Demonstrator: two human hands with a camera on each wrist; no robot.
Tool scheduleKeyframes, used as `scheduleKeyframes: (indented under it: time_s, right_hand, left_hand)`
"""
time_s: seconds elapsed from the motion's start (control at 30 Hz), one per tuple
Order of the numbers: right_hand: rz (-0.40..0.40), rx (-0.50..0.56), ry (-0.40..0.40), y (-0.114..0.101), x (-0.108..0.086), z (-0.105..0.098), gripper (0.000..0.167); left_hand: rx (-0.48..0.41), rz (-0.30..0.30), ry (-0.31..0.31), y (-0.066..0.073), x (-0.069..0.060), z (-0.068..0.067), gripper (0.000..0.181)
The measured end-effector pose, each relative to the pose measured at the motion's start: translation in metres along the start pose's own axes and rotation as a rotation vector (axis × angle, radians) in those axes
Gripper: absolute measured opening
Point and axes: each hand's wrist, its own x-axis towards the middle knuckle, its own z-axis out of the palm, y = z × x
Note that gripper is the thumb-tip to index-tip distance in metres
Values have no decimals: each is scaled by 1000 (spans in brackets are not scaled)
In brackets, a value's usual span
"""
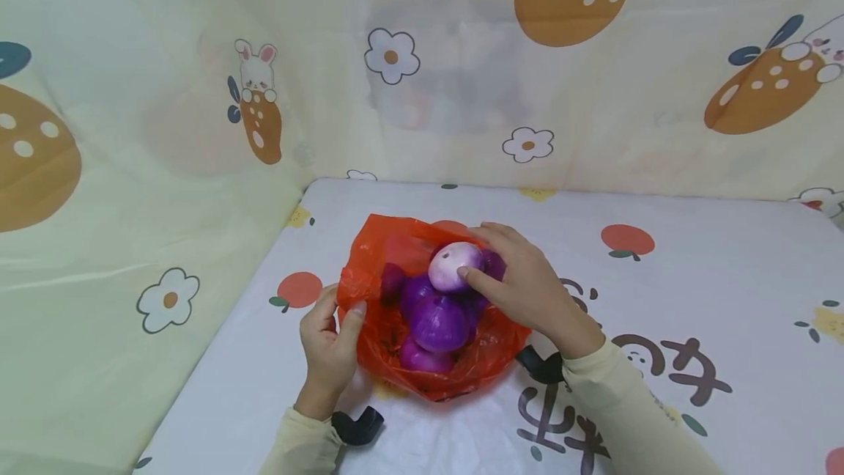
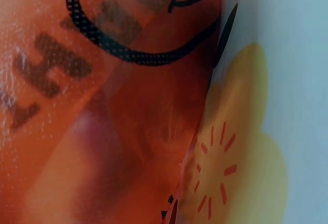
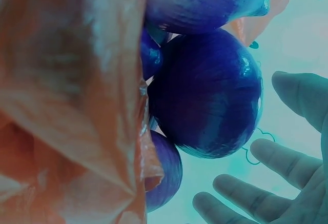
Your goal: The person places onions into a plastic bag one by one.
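Observation:
A red plastic bag (image 1: 369, 255) stands wide-mouthed on the table with several purple onions (image 1: 438, 322) heaped inside. On top lies a paler, whitish-purple onion (image 1: 450, 264). My left hand (image 1: 331, 347) pinches the bag's left rim, thumb on the inner side and fingers outside. At the heap's right side is my right hand (image 1: 527, 284), its thumb overlapping the pale onion in the head view. In the right wrist view its fingers (image 3: 289, 167) are spread and nearly straight, with a gap to a dark onion (image 3: 210, 96). Printed bag plastic (image 2: 113, 131) fills much of the left wrist view.
A white printed cloth (image 1: 264, 358) with fruit, flowers and lettering covers the table. Pale patterned sheets (image 1: 448, 108) rise behind and on the left. Black straps with mounts (image 1: 359, 427) sit at both wrists.

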Motion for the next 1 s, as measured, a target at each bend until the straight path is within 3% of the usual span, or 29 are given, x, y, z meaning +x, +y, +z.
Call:
scheduleKeyframes:
  time_s: [0.43,0.6,0.73,0.87,1.0]
  right_hand:
    - [-12,-6,11,0,0,-3,56]
    - [33,-12,12,4,-1,-9,58]
    - [70,-36,3,10,-1,-15,61]
    - [89,-90,-6,21,0,-24,63]
    - [139,-168,-34,36,1,-37,66]
  left_hand:
    - [-18,0,-3,-3,1,2,32]
    - [-27,13,-9,-8,1,0,31]
    - [-48,57,21,-12,2,-5,25]
    - [-10,83,54,-15,8,-16,24]
    - [114,52,18,-19,21,-30,25]
